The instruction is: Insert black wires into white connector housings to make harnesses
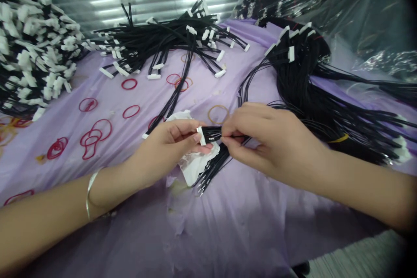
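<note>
Left hand [169,139] has its fingers pinching the white connector [201,136], probably to steady it; right hand [265,134] grips black wires [213,133] close behind, I'd guess for control.

One left hand [171,139], one right hand [270,134], one bracelet [87,195], dozens of white connectors [201,136]

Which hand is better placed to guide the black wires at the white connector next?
Right, most likely: the right hand has its fingertips on the black wires beside the white connector, while the left hand is holding that connector.
</note>
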### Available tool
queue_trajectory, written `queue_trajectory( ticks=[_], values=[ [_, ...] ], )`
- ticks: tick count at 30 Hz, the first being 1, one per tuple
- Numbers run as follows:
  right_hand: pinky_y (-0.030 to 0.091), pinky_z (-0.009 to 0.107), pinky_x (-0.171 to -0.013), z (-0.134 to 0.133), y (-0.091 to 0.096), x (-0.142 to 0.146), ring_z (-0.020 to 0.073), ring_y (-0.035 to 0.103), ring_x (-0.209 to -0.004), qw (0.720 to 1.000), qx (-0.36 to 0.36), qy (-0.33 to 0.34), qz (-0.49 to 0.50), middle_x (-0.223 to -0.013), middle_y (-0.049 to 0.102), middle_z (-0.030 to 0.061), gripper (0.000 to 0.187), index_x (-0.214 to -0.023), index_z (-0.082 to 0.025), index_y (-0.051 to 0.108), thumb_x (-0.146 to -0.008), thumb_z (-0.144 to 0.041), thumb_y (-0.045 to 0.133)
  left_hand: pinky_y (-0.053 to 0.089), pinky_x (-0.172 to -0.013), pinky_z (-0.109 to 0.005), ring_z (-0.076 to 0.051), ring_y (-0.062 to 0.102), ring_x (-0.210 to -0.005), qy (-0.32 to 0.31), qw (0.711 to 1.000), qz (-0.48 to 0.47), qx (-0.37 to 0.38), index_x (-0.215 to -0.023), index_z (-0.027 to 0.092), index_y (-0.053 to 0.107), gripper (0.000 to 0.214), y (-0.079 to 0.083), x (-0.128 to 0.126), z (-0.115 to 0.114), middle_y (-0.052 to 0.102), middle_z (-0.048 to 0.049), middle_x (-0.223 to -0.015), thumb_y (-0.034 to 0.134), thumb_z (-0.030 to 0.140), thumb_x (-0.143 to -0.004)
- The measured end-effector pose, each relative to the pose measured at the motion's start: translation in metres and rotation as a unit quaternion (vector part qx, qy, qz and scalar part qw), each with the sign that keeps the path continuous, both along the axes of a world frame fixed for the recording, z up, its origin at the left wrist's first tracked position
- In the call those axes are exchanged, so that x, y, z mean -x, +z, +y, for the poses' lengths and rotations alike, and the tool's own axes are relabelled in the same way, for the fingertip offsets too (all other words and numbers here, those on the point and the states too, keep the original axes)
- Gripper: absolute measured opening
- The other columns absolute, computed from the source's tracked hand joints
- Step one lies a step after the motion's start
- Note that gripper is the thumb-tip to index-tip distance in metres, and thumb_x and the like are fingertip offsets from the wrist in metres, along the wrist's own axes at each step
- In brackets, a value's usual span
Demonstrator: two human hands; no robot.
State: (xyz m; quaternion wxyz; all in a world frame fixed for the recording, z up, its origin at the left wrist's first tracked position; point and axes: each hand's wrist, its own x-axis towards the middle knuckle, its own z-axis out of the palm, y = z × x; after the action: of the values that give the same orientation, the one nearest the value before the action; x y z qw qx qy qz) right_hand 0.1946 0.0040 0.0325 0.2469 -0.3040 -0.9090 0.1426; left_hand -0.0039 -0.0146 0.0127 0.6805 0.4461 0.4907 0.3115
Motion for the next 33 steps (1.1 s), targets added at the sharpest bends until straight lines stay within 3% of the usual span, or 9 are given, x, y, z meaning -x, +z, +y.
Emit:
queue_trajectory(
  ticks=[6,19,28,33],
  values=[
    [0.038,0.022,-0.061,-0.001,-0.011,0.008,0.0086,0.048,-0.062,0.998,0.039,-0.043,0.037,-0.062,0.053,-0.0023,0.013,-0.065,-0.016,0.058,-0.076,-0.009,0.058,0.051,-0.068,-0.015,-0.01,0.067,-0.074,-0.017,1.0,-0.005,-0.018,-0.094,0.019,0.072,0.016,0.0,0.0,0.001,0.073,-0.0005,-0.082,0.062,0.015,-0.083],
    [0.037,0.023,-0.06,0.0,-0.017,0.014,0.0088,0.047,-0.063,0.998,0.021,-0.049,0.035,-0.062,0.053,-0.0019,0.015,-0.067,-0.014,0.056,-0.081,-0.013,0.056,0.051,-0.069,-0.015,-0.009,0.067,-0.074,-0.03,0.999,-0.008,-0.04,-0.087,0.016,0.073,0.017,0.0,0.0,0.002,0.072,-0.0013,-0.084,0.058,0.01,-0.083],
    [0.035,0.03,-0.066,0.002,-0.02,0.011,0.0153,0.049,-0.072,0.993,-0.109,-0.021,-0.046,-0.073,0.06,0.0049,0.023,-0.074,-0.013,0.062,-0.09,-0.018,0.047,0.052,-0.072,-0.015,-0.01,0.068,-0.079,-0.028,0.999,-0.008,-0.024,-0.094,0.019,0.073,0.015,-0.007,0.004,0.002,0.072,-0.0003,-0.089,0.063,0.016,-0.082],
    [0.034,0.031,-0.066,0.003,-0.018,0.01,0.0164,0.049,-0.075,0.986,-0.149,-0.008,-0.069,-0.075,0.062,0.0049,0.024,-0.074,-0.015,0.061,-0.092,-0.017,0.045,0.052,-0.073,-0.016,-0.01,0.067,-0.076,-0.027,0.999,-0.03,-0.014,-0.088,0.02,0.074,0.012,-0.006,0.005,0.003,0.069,0.0021,-0.074,0.065,0.015,-0.08]
  ],
)
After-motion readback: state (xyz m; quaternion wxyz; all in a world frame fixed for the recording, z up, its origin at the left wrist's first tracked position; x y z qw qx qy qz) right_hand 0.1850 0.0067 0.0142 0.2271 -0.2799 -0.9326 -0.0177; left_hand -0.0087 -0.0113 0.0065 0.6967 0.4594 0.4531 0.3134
